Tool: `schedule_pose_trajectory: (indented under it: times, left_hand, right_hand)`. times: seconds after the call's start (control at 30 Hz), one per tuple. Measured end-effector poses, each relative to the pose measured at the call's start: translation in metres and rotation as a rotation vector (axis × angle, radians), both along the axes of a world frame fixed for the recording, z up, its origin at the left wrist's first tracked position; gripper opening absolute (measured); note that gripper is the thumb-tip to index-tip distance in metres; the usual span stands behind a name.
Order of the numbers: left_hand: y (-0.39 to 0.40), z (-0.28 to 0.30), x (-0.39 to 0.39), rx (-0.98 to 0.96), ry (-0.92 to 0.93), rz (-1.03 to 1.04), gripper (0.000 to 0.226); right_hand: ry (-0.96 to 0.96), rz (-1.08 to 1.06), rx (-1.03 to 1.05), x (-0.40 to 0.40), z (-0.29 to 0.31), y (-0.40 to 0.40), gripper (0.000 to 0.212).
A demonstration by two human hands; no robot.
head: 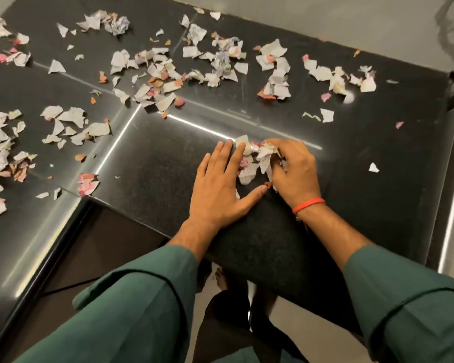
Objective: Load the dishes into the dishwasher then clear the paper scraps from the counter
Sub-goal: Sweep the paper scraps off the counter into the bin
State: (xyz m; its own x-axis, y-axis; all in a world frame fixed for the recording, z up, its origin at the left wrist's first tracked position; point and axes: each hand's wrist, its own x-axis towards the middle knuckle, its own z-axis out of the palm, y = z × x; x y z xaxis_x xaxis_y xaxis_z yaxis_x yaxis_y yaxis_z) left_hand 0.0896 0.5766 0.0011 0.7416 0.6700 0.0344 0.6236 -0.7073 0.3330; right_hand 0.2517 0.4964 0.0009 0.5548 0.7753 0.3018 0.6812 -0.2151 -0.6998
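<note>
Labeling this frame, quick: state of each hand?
Left hand: open, fingers flat on the counter, touching the paper scraps.
Right hand: fingers curled around the paper scraps.

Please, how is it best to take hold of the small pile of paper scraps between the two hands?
Probably scoop the pile from both sides. It is loose, flat pieces with no single part to pinch. The left hand lies flat against its left edge, and the right hand curls over the right, so closing them together should gather it.

Print on the paper scraps [264,159] seems unreadable (too small).
</note>
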Motion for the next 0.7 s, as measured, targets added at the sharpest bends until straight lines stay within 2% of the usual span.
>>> schedule_pose_trajectory:
  times: [0.17, 0.37, 0.57, 0.7]
  left_hand:
    - [-0.001, 0.0, 0.001, 0.032, 0.019, -0.001, 0.095]
    - [-0.004, -0.001, -0.001, 0.048, 0.004, -0.003, 0.095]
    - [-0.002, -0.003, -0.001, 0.055, 0.012, -0.022, 0.09]
    - [0.0, -0.003, -0.002, 0.052, -0.022, -0.028, 0.079]
  right_hand:
    - [0.023, -0.101, 0.069, -0.001, 0.0, -0.001, 0.028]
    - [0.2, -0.43, 0.219, -0.006, 0.001, -0.012, 0.023]
    - [0.288, -0.528, 0.235, -0.02, 0.005, -0.021, 0.018]
    - [0.471, -0.575, 0.276, -0.015, 0.009, -0.019, 0.018]
